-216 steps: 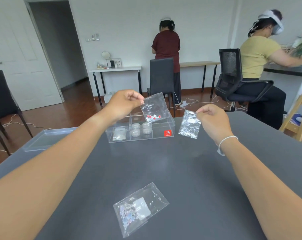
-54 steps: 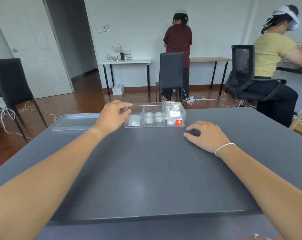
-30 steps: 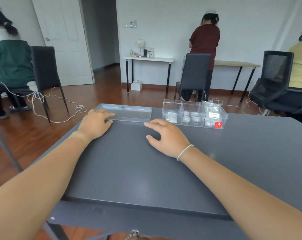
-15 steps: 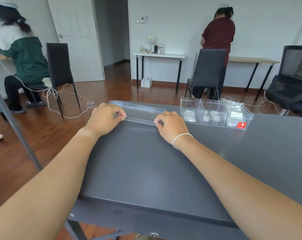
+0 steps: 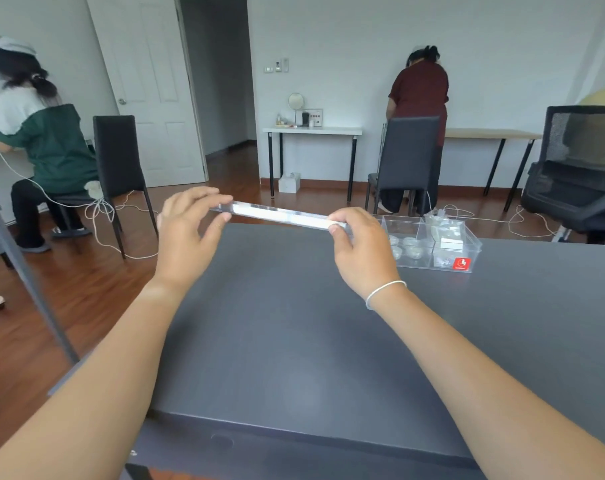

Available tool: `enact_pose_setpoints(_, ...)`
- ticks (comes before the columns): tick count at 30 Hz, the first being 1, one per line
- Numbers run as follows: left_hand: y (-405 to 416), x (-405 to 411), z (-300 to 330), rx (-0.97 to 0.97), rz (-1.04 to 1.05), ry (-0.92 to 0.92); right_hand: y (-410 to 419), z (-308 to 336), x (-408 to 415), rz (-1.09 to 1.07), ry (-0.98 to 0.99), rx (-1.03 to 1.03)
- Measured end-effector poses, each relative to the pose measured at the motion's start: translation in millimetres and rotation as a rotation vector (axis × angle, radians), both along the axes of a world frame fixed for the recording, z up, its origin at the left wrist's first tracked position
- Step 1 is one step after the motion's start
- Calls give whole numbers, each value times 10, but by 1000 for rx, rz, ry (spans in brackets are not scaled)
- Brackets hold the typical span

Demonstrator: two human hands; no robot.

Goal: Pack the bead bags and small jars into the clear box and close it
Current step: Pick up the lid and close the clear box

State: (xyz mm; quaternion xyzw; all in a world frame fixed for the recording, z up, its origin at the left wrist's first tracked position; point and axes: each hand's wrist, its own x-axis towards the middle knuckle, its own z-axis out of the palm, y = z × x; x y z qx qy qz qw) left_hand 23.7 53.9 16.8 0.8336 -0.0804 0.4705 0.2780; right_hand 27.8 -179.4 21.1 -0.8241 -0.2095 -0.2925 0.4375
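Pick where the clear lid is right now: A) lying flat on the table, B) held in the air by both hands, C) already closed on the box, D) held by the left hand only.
B: the left hand and right hand each grip one end of the lid, raised off the table, with the box uncovered.

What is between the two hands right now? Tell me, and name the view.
The clear lid spans the gap, raised above the grey table, left hand pinching one end, right hand the other. The head view shows it.

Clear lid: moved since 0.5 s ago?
Yes. The clear lid is up off the dark table, held by the left hand and right hand, left of the clear box.
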Motion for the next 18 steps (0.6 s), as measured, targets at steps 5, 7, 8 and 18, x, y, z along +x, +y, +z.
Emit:
enact_pose_setpoints(5,-129,27,23,-127,-69,-1,-392,132,-31,7,3,145)
enact_pose_setpoints(7,-216,55,18,-195,-104,39,-556,176,-35,36,36,184)
enact_pose_setpoints(8,-269,73,18,-220,-128,60,-631,194,-35,48,55,194)
enact_pose_setpoints(18,-957,267,55,-404,-373,163,-1332,342,5,66,153,277)
